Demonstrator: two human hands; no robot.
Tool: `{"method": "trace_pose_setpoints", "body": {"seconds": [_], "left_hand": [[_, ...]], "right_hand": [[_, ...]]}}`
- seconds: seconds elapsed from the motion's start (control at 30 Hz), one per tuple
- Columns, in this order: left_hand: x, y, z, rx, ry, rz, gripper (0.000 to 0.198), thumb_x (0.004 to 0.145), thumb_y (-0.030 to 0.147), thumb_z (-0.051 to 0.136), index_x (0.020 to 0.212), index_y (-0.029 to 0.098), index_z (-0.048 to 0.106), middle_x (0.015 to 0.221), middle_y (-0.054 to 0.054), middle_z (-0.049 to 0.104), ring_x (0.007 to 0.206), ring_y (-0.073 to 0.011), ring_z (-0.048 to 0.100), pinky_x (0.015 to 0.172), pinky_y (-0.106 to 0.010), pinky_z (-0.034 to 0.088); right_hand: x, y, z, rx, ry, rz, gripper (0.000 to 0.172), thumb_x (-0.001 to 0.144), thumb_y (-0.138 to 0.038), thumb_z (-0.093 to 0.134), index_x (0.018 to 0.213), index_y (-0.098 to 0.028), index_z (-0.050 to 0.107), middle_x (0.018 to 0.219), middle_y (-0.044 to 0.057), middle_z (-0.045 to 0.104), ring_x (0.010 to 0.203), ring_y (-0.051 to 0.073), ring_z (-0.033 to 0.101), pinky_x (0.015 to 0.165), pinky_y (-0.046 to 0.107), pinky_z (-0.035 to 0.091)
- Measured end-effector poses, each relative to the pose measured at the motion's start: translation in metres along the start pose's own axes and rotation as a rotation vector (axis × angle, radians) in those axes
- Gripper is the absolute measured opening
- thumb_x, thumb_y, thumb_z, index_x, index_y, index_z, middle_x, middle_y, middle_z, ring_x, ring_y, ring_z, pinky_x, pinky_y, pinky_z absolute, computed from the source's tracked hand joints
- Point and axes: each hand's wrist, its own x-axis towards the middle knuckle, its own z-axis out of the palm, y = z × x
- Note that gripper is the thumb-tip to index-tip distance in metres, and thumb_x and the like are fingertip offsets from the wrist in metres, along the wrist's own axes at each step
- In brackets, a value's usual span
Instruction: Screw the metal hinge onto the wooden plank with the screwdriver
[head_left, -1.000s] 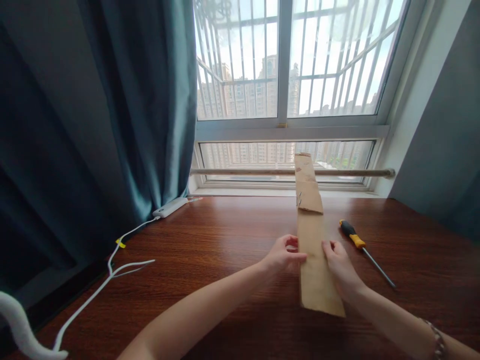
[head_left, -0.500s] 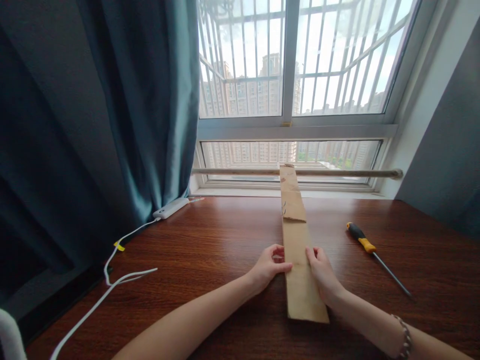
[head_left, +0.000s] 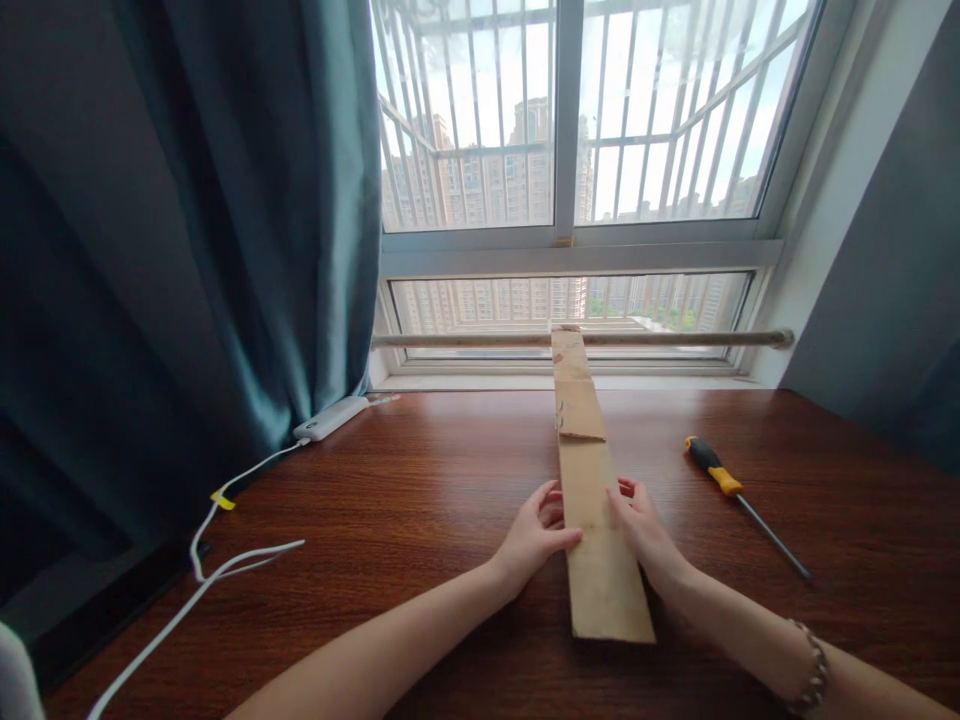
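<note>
A long, narrow strip of cardboard (head_left: 602, 565) stretches away from me over the brown table, its far end reaching up in front of the window rail. A shorter cardboard piece overlaps its far half, with small staple-like marks at the left edge. My left hand (head_left: 534, 535) grips the strip's left edge, thumb on top and fingers at the side. On the opposite edge, my right hand (head_left: 649, 535) holds it with the thumb on the upper face; some of its fingers are hidden. To the right lies a screwdriver (head_left: 721, 478) with a black and yellow handle.
A white power strip (head_left: 331, 418) with a white cable (head_left: 196, 597) lies at the left of the wooden table (head_left: 442, 450). Behind it hangs a blue curtain (head_left: 292, 200). A horizontal rail (head_left: 675, 339) crosses the barred window at the back.
The view has shifted slightly, so everything sits a little further left. Both hands keep hold of the cardboard; the right thumb has moved slightly on its edge.
</note>
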Motion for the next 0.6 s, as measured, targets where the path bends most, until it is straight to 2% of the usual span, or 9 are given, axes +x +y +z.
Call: {"method": "trace_pose_setpoints", "body": {"seconds": [0.1, 0.17, 0.2, 0.3, 0.4, 0.47, 0.6], "left_hand": [[0.01, 0.002, 0.001, 0.234, 0.183, 0.212, 0.083, 0.057, 0.024, 0.078, 0.131, 0.018, 0.039, 0.141, -0.015, 0.038, 0.13, -0.0282, 0.037, 0.109, -0.043, 0.027], [0.024, 0.01, 0.003, 0.45, 0.243, 0.388, 0.078, 0.066, 0.024, 0.072, 0.135, 0.019, 0.035, 0.144, -0.012, 0.035, 0.135, -0.0254, 0.028, 0.113, -0.042, 0.018], [0.034, 0.015, 0.005, 0.529, 0.26, 0.464, 0.079, 0.068, 0.024, 0.07, 0.137, 0.019, 0.032, 0.145, -0.012, 0.033, 0.136, -0.0249, 0.026, 0.113, -0.041, 0.016], [0.068, 0.028, 0.011, 0.624, 0.288, 0.585, 0.083, 0.07, 0.025, 0.068, 0.14, 0.018, 0.025, 0.146, -0.015, 0.032, 0.135, -0.0256, 0.029, 0.111, -0.04, 0.021], [0.094, 0.031, 0.016, 0.61, 0.247, 0.571, 0.091, 0.069, 0.026, 0.07, 0.142, 0.019, 0.017, 0.141, -0.016, 0.039, 0.125, -0.0271, 0.044, 0.102, -0.04, 0.035], [0.101, 0.029, 0.016, 0.588, 0.24, 0.576, 0.089, 0.069, 0.027, 0.07, 0.142, 0.019, 0.018, 0.137, -0.016, 0.044, 0.119, -0.0262, 0.049, 0.098, -0.038, 0.039], [0.101, 0.024, 0.014, 0.546, 0.252, 0.618, 0.081, 0.07, 0.026, 0.07, 0.138, 0.019, 0.027, 0.135, -0.013, 0.047, 0.121, -0.0241, 0.047, 0.102, -0.035, 0.036]], "right_hand": [[0.021, -0.004, 0.003, -0.19, 0.092, -0.322, 0.055, 0.071, -0.048, 0.053, 0.114, -0.016, 0.041, 0.12, 0.015, 0.044, 0.104, 0.027, 0.052, 0.091, 0.042, 0.044], [0.036, -0.015, 0.01, -0.31, 0.131, -0.505, 0.056, 0.074, -0.042, 0.051, 0.121, -0.013, 0.039, 0.123, 0.017, 0.042, 0.113, 0.03, 0.045, 0.099, 0.047, 0.036], [0.043, -0.021, 0.015, -0.374, 0.145, -0.549, 0.058, 0.074, -0.038, 0.05, 0.123, -0.011, 0.038, 0.124, 0.019, 0.042, 0.117, 0.032, 0.042, 0.102, 0.048, 0.033], [0.059, -0.039, 0.03, -0.522, 0.176, -0.492, 0.065, 0.071, -0.032, 0.052, 0.127, -0.005, 0.034, 0.123, 0.024, 0.044, 0.121, 0.037, 0.038, 0.102, 0.051, 0.03], [0.064, -0.046, 0.04, -0.531, 0.174, -0.43, 0.068, 0.068, -0.028, 0.053, 0.129, -0.006, 0.033, 0.12, 0.023, 0.047, 0.118, 0.037, 0.042, 0.099, 0.049, 0.033], [0.062, -0.046, 0.042, -0.509, 0.147, -0.463, 0.065, 0.068, -0.026, 0.051, 0.128, -0.006, 0.034, 0.118, 0.021, 0.049, 0.116, 0.035, 0.045, 0.099, 0.047, 0.035], [0.055, -0.047, 0.041, -0.449, 0.11, -0.536, 0.062, 0.07, -0.026, 0.049, 0.128, -0.006, 0.035, 0.12, 0.021, 0.05, 0.114, 0.033, 0.047, 0.099, 0.046, 0.036]]}}
